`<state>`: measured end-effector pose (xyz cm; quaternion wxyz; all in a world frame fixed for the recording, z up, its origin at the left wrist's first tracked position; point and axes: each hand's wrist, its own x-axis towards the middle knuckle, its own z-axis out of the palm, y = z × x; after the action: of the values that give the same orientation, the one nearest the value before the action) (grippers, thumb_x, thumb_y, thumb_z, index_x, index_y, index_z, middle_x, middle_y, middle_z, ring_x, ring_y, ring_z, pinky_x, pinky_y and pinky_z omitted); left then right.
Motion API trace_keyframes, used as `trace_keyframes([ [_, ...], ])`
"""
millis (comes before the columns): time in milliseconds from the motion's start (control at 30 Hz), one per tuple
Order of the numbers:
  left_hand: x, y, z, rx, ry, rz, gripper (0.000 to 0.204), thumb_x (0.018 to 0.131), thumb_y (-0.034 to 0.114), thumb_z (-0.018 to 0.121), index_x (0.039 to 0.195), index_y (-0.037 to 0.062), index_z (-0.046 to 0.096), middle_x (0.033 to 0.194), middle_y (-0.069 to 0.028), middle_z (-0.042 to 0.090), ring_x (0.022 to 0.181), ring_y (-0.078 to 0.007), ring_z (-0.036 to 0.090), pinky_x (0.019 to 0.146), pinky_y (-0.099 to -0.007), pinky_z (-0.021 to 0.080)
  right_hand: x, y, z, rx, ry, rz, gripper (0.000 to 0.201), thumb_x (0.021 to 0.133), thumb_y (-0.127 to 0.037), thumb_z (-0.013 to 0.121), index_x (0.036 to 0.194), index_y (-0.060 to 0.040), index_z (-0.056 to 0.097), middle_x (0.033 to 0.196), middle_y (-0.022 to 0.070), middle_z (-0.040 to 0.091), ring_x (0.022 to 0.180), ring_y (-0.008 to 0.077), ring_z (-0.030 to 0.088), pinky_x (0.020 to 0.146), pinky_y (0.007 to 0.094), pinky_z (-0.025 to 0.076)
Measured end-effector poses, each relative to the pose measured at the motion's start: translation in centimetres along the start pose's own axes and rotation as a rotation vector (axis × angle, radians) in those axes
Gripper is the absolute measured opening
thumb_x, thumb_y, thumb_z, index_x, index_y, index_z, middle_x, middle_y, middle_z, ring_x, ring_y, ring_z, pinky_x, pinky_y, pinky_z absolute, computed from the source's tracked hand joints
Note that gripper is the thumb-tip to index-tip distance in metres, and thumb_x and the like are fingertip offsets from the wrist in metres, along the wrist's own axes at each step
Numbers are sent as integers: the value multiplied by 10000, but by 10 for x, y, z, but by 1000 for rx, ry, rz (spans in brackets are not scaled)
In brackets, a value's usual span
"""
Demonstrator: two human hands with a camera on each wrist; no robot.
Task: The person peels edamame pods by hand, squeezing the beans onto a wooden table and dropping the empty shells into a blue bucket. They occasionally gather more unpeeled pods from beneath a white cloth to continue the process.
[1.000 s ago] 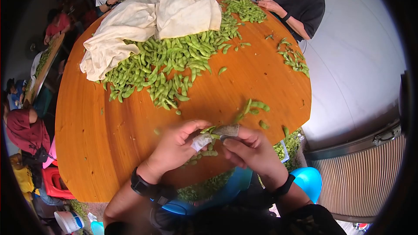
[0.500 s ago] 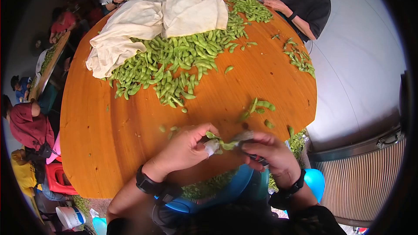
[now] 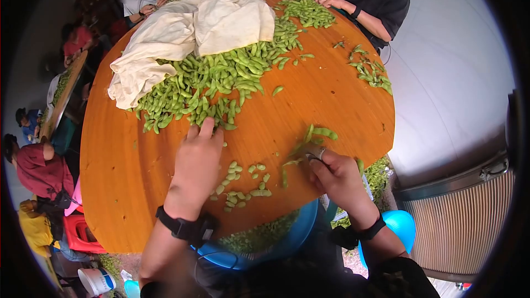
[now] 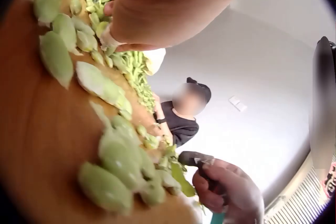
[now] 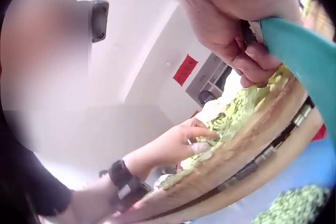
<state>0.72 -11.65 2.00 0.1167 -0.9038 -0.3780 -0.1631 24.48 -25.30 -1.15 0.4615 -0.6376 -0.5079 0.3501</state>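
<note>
My left hand (image 3: 196, 165) reaches over the table to the near edge of a heap of green soybean pods (image 3: 232, 72), fingertips on the pods. White tape wraps its thumb (image 5: 200, 148), which stands apart from the fingers in the right wrist view. My right hand (image 3: 339, 179) is curled round a small dark tool (image 4: 214, 184), mostly hidden in the palm. A dark cover is on one fingertip. Beside that hand lie a few loose pods (image 3: 324, 132). Between the hands, several shelled beans (image 3: 234, 172) are scattered on the wood.
A cream cloth (image 3: 234, 22) covers part of the heap on the wooden table (image 3: 132, 187). Below the near edge stands a blue basin (image 3: 306, 232) with green beans inside. Two people work at the far side. Wilted pods (image 3: 371, 72) lie near the right edge.
Both hands were together at a pod near the front edge. My left hand has since moved forward to the heap, and the right has drawn apart, uncovering the shelled beans.
</note>
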Motion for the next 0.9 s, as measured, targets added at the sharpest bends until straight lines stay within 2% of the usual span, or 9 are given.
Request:
trace_keyframes([
  [100, 2, -8, 1, -7, -43, 23, 378, 746, -82, 545, 1108, -7, 625, 988, -143, 589, 851, -335, 607, 766, -412, 529, -1, -13, 0, 29, -28, 15, 194, 952, -113, 542, 1100, -37, 642, 682, -10, 593, 557, 60, 507, 490, 213, 424],
  [133, 1, -4, -7, -74, -102, -47, 332, 782, -66, 559, 1099, -1, 634, 962, -138, 608, 817, -315, 621, 744, -396, 533, -1, -18, 1, 32, -25, 14, 194, 952, -113, 542, 1100, -37, 642, 682, -10, 593, 557, 60, 507, 490, 213, 424],
  [200, -2, 9, -12, -144, -165, -105, 285, 818, -50, 574, 1089, 6, 643, 936, -134, 627, 783, -295, 634, 723, -379, 538, -4, -28, 5, 248, -131, 145, 202, 961, -121, 534, 1118, -47, 638, 714, -10, 598, 544, 51, 508, 481, 206, 420],
  [267, -9, 25, -11, -728, -105, -185, 236, 865, -15, 619, 1095, 27, 659, 903, -97, 664, 747, -205, 653, 683, -316, 532, -5, -34, 14, 305, -180, 221, 185, 967, -130, 529, 1089, -48, 641, 722, -11, 600, 536, 50, 513, 474, 204, 420],
  [367, -19, 42, 1, -1084, -213, -231, 365, 852, -72, 635, 1191, 61, 651, 902, -24, 661, 725, -66, 616, 619, -217, 507, -3, -29, 26, 429, -277, 295, 161, 978, -146, 519, 1011, -48, 642, 727, -14, 604, 522, 49, 522, 459, 203, 418],
  [433, -20, 45, 8, -1116, -216, -229, 360, 852, -71, 636, 1188, 58, 653, 901, -26, 659, 711, -62, 614, 608, -210, 506, -2, -29, 29, 500, -319, 303, 188, 986, -160, 511, 884, -48, 623, 723, -18, 610, 512, 49, 529, 438, 204, 412],
  [767, -24, 46, 18, -1221, -188, -219, 321, 838, -73, 640, 1131, 52, 683, 871, -35, 706, 714, -76, 651, 620, -215, 535, -3, -31, 36, 548, -285, 351, 198, 990, -163, 509, 864, -59, 621, 701, -31, 587, 501, 37, 509, 425, 196, 393],
  [833, -25, 45, 19, -1233, -196, -222, 324, 833, -79, 636, 1126, 51, 685, 881, -43, 713, 727, -81, 660, 630, -216, 539, -4, -32, 38, 545, -269, 372, 189, 992, -194, 520, 895, -80, 634, 708, -43, 584, 540, 37, 493, 475, 192, 368],
  [900, -26, 42, 20, -1158, -164, -140, 343, 822, -99, 623, 1127, 47, 685, 896, -58, 722, 749, -87, 669, 647, -219, 546, -6, -29, 42, 581, -255, 355, 167, 991, -166, 513, 907, -72, 622, 698, -33, 576, 510, 41, 483, 444, 196, 360],
])
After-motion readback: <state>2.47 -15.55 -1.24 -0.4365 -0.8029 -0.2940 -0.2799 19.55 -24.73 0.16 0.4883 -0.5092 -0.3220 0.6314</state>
